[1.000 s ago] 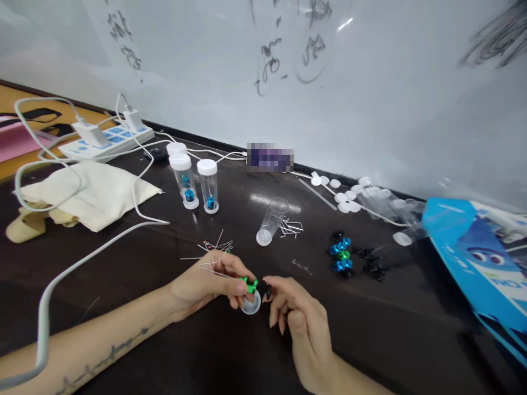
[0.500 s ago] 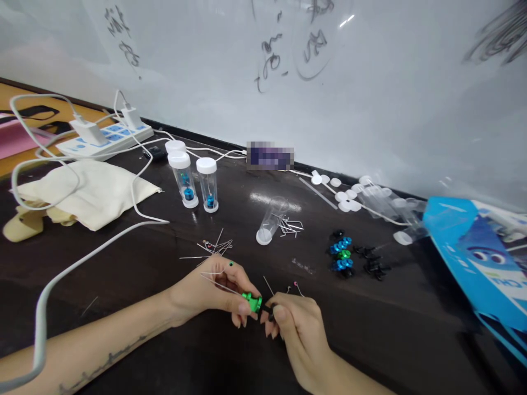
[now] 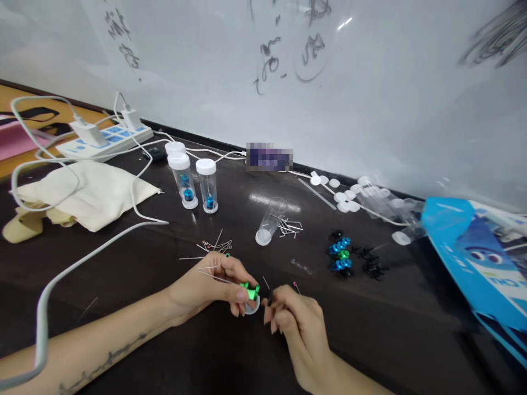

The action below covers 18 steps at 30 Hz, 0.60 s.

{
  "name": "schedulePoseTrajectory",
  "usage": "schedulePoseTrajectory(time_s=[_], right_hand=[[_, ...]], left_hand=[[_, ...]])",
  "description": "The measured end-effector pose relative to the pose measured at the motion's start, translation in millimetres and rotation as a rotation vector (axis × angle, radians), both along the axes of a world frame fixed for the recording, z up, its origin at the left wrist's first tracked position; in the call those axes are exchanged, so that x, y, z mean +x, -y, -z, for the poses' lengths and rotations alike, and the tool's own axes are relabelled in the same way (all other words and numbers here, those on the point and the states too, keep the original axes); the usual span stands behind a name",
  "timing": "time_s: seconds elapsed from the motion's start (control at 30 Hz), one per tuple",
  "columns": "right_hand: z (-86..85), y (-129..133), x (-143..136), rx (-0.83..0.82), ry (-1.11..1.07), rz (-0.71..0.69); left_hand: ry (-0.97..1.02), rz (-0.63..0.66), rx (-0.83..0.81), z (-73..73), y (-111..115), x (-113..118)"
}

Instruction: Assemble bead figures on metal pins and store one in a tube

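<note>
My left hand [image 3: 220, 281] pinches a shiny green spool-like part [image 3: 250, 292] between thumb and fingers. Thin bent wire [image 3: 211, 274], with a small green end, also runs through that hand. Just under its fingertips a pale round disc [image 3: 252, 306] partly shows. To the right, my right hand [image 3: 300, 321] is closed around a small black piece [image 3: 270, 298], held apart from the green part. Behind the right hand lie a short metal pin [image 3: 265, 281] and a pin with a pink end [image 3: 295, 285].
Capped clear tubes [image 3: 207, 186] with blue parts stand at back left. An open tube [image 3: 272, 222] lies near bent wires [image 3: 290, 226]. Loose wires [image 3: 216, 247], blue and green spools [image 3: 341, 255], black pieces [image 3: 374, 267], white discs [image 3: 347, 197] and a blue bag [image 3: 461, 247] surround the hands.
The black piece in my right hand has come away from the green part, leaving a wider gap. My left hand has risen slightly and turned the green part, and the pale disc now shows beneath.
</note>
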State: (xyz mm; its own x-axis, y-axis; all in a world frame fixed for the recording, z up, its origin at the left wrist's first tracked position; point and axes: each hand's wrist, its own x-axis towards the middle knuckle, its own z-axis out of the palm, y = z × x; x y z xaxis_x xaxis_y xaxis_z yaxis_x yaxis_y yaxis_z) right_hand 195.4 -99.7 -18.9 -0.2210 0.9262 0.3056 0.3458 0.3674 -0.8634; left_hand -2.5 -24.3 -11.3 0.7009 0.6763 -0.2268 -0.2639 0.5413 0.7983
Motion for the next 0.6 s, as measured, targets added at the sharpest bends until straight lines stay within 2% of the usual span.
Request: schedulePoseTrajectory(time_s=[0.13,0.3,0.47,0.6], right_hand=[[1.4,-0.5,-2.0,-0.02,-0.03,0.094],[1.4,0.8,0.6,-0.007,0.038,0.003],[3.6,4.1,3.4,-0.029,-0.08,0.047],[4.0,3.3,3.4,-0.017,-0.062,-0.033]], left_hand=[[-0.011,-0.038,0.009,1.3,-1.4,-1.1],[-0.015,0.015,0.02,2.1,-1.1,-0.9],[-0.008,-0.029,0.019,1.5,-3.4,-1.1],[-0.019,-0.034,0.019,2.1,-3.6,-0.8]])
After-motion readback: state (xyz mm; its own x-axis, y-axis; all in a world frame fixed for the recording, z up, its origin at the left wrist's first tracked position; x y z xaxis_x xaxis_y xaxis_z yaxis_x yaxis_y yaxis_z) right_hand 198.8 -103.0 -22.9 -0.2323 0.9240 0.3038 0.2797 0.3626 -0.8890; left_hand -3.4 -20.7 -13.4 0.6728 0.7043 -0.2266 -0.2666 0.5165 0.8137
